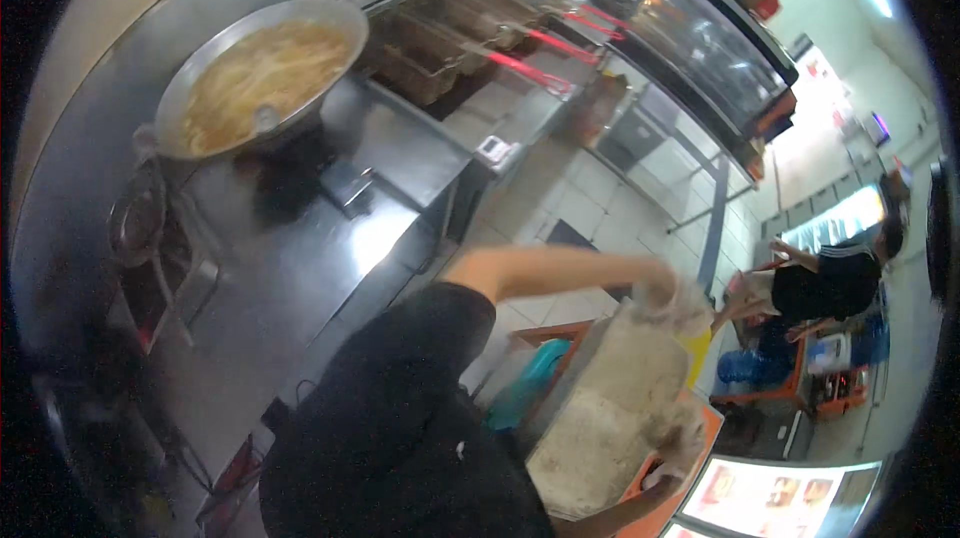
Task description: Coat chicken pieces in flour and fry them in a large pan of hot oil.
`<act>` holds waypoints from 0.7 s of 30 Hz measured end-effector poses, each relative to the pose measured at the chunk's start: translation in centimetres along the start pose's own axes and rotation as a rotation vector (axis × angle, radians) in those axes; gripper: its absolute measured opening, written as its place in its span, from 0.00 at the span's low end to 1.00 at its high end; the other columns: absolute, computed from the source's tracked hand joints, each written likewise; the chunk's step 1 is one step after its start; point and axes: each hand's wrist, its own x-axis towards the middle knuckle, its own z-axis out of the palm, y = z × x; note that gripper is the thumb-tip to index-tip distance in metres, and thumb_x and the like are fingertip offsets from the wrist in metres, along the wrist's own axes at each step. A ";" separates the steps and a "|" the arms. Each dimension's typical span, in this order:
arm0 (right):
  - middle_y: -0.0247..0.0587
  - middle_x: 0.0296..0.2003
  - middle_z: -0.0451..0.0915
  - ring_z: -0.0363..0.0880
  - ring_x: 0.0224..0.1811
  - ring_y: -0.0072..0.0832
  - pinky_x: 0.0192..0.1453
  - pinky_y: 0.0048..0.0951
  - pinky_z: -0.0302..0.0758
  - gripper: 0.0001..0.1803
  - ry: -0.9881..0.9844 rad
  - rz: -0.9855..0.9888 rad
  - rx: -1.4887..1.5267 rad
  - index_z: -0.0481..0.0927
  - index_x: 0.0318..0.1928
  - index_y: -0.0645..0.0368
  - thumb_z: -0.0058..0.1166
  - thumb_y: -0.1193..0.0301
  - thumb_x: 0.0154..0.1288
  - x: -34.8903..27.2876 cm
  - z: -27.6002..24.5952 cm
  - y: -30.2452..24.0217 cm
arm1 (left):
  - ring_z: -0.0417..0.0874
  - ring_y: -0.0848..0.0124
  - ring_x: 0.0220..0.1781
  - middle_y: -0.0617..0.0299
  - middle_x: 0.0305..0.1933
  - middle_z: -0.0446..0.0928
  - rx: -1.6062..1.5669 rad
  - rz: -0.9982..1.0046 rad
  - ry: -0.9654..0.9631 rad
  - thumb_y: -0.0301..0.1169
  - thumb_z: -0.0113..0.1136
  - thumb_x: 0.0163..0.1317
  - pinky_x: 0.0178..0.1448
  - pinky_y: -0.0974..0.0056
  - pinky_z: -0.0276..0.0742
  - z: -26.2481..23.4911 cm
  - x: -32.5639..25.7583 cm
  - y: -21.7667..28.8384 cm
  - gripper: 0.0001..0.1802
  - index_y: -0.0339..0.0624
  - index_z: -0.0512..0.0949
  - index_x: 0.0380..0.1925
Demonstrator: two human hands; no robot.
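Note:
My left hand (672, 300) reaches over the far end of a rectangular tub of pale, flour-like powder (600, 418). Whitish, crumbly coating covers it, and motion smears its fingers. My right hand (678, 438) is at the tub's right side, beside the orange edge, with pale clumpy stuff around its fingers. Whether either hand grips a piece under that coating cannot be made out. A teal cloth or bag (530, 383) lies beside the tub, close to my black shirt.
A large wok of bubbling oil (265, 88) stands on the steel counter at left. Past it, fryer baskets (420, 53) have red handles. A skimmer (140, 223) lies near the wok. A glass display case (700, 38) stands farther off. Another person (825, 283) is at the right.

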 end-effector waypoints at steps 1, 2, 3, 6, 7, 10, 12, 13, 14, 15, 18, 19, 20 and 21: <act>0.42 0.45 0.76 0.74 0.48 0.28 0.49 0.33 0.73 0.19 -0.102 -0.087 -0.014 0.70 0.54 0.65 0.45 0.65 0.68 2.8 2.3 -3.3 | 0.79 0.68 0.32 0.62 0.34 0.78 0.567 0.475 0.077 0.32 0.56 0.56 0.36 0.65 0.75 -2.9 -2.2 -6.0 0.13 0.42 0.76 0.41; 0.42 0.45 0.76 0.74 0.48 0.28 0.49 0.33 0.73 0.19 -0.109 -0.108 -0.048 0.70 0.54 0.64 0.45 0.65 0.69 4.4 2.2 -4.7 | 0.79 0.67 0.33 0.61 0.35 0.78 0.089 0.059 -0.039 0.32 0.58 0.55 0.37 0.64 0.75 -5.7 -3.2 -3.1 0.14 0.43 0.76 0.42; 0.42 0.45 0.76 0.74 0.48 0.28 0.49 0.33 0.73 0.19 -0.119 -0.143 -0.082 0.70 0.54 0.64 0.45 0.65 0.69 5.9 2.3 -6.9 | 0.79 0.65 0.34 0.60 0.36 0.78 -0.372 -0.358 -0.162 0.32 0.59 0.54 0.38 0.63 0.75 -10.0 -5.0 1.4 0.15 0.44 0.76 0.43; 0.40 0.42 0.77 0.77 0.41 0.27 0.42 0.27 0.74 0.24 0.042 -0.835 -0.517 0.69 0.53 0.63 0.53 0.61 0.63 13.9 7.4 -12.2 | 0.79 0.62 0.38 0.56 0.39 0.77 0.328 -0.286 -0.027 0.38 0.56 0.55 0.42 0.60 0.76 -20.1 -14.9 5.6 0.15 0.46 0.75 0.41; 0.42 0.46 0.75 0.75 0.47 0.28 0.46 0.27 0.73 0.25 -0.323 -0.458 -0.141 0.68 0.55 0.63 0.55 0.63 0.61 14.2 11.2 -17.1 | 0.80 0.60 0.39 0.52 0.39 0.78 0.829 -0.134 0.057 0.45 0.52 0.59 0.43 0.59 0.76 -22.3 -20.4 6.7 0.17 0.46 0.76 0.40; 0.47 0.57 0.67 0.66 0.58 0.31 0.57 0.28 0.66 0.28 -0.437 -0.591 -0.225 0.66 0.59 0.65 0.54 0.64 0.62 19.2 18.2 -23.4 | 0.80 0.59 0.37 0.50 0.38 0.78 1.212 -0.305 0.060 0.49 0.57 0.54 0.42 0.60 0.75 -30.1 -33.5 10.5 0.22 0.45 0.76 0.41; 0.52 0.60 0.65 0.61 0.64 0.39 0.67 0.33 0.56 0.29 -0.404 -0.793 -0.064 0.65 0.61 0.66 0.51 0.63 0.63 23.7 26.5 -27.9 | 0.80 0.62 0.35 0.56 0.37 0.79 1.104 -0.650 0.230 0.46 0.62 0.49 0.40 0.60 0.76 -33.5 -40.1 11.7 0.23 0.45 0.77 0.41; 0.54 0.60 0.65 0.61 0.63 0.43 0.68 0.34 0.55 0.28 -0.586 -0.961 -0.162 0.66 0.61 0.63 0.49 0.62 0.64 23.7 28.7 -31.1 | 0.80 0.64 0.35 0.61 0.36 0.79 0.943 -0.996 0.376 0.42 0.65 0.46 0.37 0.61 0.76 -32.8 -41.3 16.8 0.22 0.45 0.77 0.41; 0.55 0.60 0.64 0.60 0.64 0.46 0.68 0.37 0.56 0.24 -0.387 -1.218 -0.563 0.68 0.59 0.60 0.45 0.65 0.64 24.4 33.5 -34.9 | 0.80 0.64 0.34 0.59 0.34 0.80 0.897 -1.031 0.463 0.43 0.64 0.46 0.36 0.60 0.76 -34.4 -45.9 17.3 0.21 0.45 0.79 0.39; 0.54 0.58 0.67 0.63 0.61 0.46 0.66 0.38 0.58 0.22 -0.225 -1.751 -0.701 0.71 0.56 0.59 0.44 0.64 0.64 24.3 37.8 -37.9 | 0.81 0.64 0.33 0.57 0.32 0.81 0.853 -1.069 0.554 0.45 0.63 0.46 0.34 0.59 0.76 -35.9 -50.9 17.8 0.20 0.44 0.81 0.36; 0.50 0.50 0.76 0.71 0.54 0.43 0.62 0.34 0.65 0.23 -0.639 -1.187 -0.343 0.75 0.51 0.62 0.46 0.58 0.63 19.4 49.7 -48.3 | 0.81 0.63 0.32 0.53 0.33 0.82 0.601 -1.318 0.813 0.46 0.63 0.44 0.34 0.57 0.76 -38.3 -59.1 17.6 0.21 0.41 0.83 0.33; 0.50 0.51 0.75 0.72 0.54 0.43 0.61 0.35 0.66 0.24 -0.723 -1.162 -0.268 0.75 0.50 0.62 0.47 0.57 0.61 16.7 55.6 -50.3 | 0.81 0.62 0.32 0.52 0.33 0.82 0.542 -1.437 0.877 0.46 0.62 0.44 0.35 0.57 0.76 -38.1 -64.1 17.5 0.22 0.40 0.83 0.34; 0.50 0.50 0.76 0.73 0.53 0.42 0.59 0.35 0.67 0.24 -0.500 -1.600 -0.548 0.76 0.50 0.61 0.48 0.56 0.60 19.3 60.8 -51.3 | 0.82 0.63 0.33 0.52 0.34 0.82 0.618 -1.500 0.845 0.44 0.62 0.44 0.35 0.57 0.76 -38.7 -66.1 16.6 0.22 0.39 0.83 0.34; 0.51 0.49 0.76 0.74 0.53 0.42 0.58 0.35 0.68 0.24 -0.600 -1.318 -0.657 0.77 0.49 0.60 0.49 0.55 0.60 14.5 64.0 -53.7 | 0.82 0.63 0.33 0.52 0.35 0.82 0.690 -1.610 0.821 0.43 0.61 0.45 0.35 0.57 0.76 -38.5 -70.0 16.1 0.21 0.39 0.82 0.35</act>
